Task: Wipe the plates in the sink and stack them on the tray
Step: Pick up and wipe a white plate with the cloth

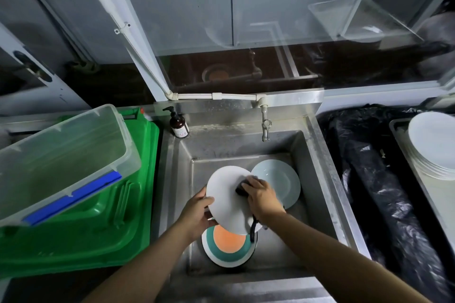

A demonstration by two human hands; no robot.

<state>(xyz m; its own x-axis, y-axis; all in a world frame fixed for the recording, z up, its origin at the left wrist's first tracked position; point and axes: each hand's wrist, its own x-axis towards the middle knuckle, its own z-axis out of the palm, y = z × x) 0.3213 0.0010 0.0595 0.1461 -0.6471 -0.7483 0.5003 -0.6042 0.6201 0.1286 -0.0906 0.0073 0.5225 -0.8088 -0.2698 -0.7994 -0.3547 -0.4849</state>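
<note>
Slippage is the risk: above the orange-centred plate (229, 245) in the sink (317, 179), the left hand (197, 214) pinches a tilted white plate (227, 200) while the right hand (261, 195) clutches a dark sponge (242, 188), and the stack (433, 147) on the tray (396, 125) lies well apart.

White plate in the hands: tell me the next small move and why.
Probably sweep the dark sponge down across the white plate. The right hand presses it near the plate's upper right edge, so most of the face looks unwiped, while the left hand grips the left rim, tilting it over the sink. The stack on the tray can wait.
</note>
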